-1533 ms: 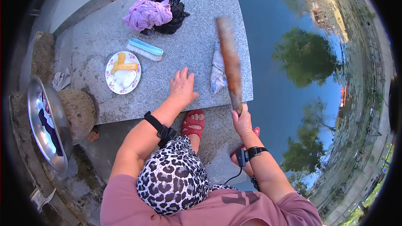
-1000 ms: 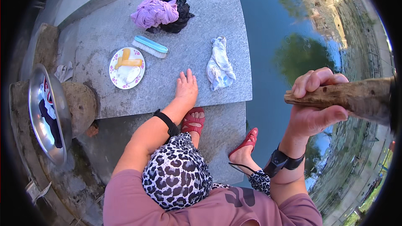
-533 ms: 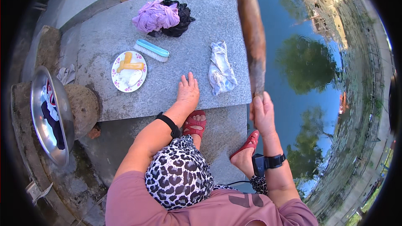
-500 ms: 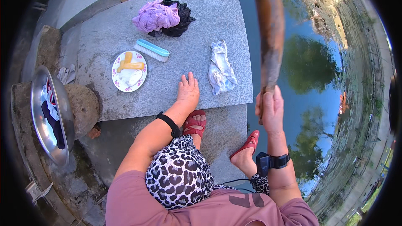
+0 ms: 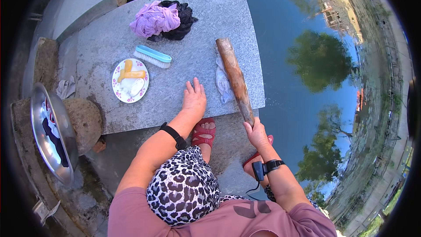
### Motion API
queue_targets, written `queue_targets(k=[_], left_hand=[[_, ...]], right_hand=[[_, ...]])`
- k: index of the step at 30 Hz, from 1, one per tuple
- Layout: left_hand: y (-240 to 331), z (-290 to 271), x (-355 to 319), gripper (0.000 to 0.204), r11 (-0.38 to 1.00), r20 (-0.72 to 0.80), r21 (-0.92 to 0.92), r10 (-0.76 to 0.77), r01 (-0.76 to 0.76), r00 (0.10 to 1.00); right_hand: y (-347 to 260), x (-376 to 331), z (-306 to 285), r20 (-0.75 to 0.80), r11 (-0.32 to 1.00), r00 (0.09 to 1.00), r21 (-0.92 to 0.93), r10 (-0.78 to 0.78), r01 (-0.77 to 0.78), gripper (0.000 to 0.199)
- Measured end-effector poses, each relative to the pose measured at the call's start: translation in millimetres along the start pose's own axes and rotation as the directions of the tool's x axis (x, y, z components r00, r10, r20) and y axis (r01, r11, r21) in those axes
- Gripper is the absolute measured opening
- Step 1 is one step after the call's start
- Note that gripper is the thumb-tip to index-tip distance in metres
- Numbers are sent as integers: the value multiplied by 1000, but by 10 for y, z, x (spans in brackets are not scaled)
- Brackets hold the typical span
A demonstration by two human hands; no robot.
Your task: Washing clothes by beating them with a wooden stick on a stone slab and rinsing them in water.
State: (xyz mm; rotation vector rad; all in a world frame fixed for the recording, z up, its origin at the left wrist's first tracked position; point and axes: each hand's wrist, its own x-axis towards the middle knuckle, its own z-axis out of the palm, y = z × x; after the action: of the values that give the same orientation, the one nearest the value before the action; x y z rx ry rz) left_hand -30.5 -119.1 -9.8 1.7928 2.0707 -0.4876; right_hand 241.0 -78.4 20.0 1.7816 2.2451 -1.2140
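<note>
My right hand is closed round the narrow end of a wooden washing bat. The bat's thick end lies over a wet white-and-blue cloth on the stone slab, hiding most of it. My left hand rests on the slab's near part, fingers stretched out, holding nothing. Left of it stand a white scrubbing brush with a turquoise back and a flowered plate bearing yellow bars of soap and a whitish piece. Farther off lies a lilac cloth beside a black cloth.
The grey stone slab ends at water on the right and far side. At the left, a metal basin with clothes leans by a round stone. A grey rag lies behind it. My red sandals are below the slab's near edge.
The bat has swung down from a raised position above the water onto the cloth. My right hand has dropped down and leftward with it. My left hand stays on the slab.
</note>
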Motion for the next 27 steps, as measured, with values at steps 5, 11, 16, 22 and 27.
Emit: queue_targets(k=[5,11,16,22,27], left_hand=[[-6,1,39,109,1000,23,20,-20,20,1000],[-70,18,-10,109,1000,19,-5,-9,9,1000],[-119,-12,-75,108,999,21,31,-18,17,1000],[-73,-86,-55,107,1000,9,17,23,-24,1000],[-141,-322,-63,91,995,113,-96,33,-22,993]], right_hand=[[-879,7,-693,76,891,997,453,-11,-24,32],[-2220,-93,-1893,-635,221,640,614,-432,758,66],[-2025,55,-1342,-798,205,496,452,-343,868,65],[-30,105,-47,2,997,997,-30,72,-72,40],[-241,-130,-117,82,962,992,248,99,-116,38]])
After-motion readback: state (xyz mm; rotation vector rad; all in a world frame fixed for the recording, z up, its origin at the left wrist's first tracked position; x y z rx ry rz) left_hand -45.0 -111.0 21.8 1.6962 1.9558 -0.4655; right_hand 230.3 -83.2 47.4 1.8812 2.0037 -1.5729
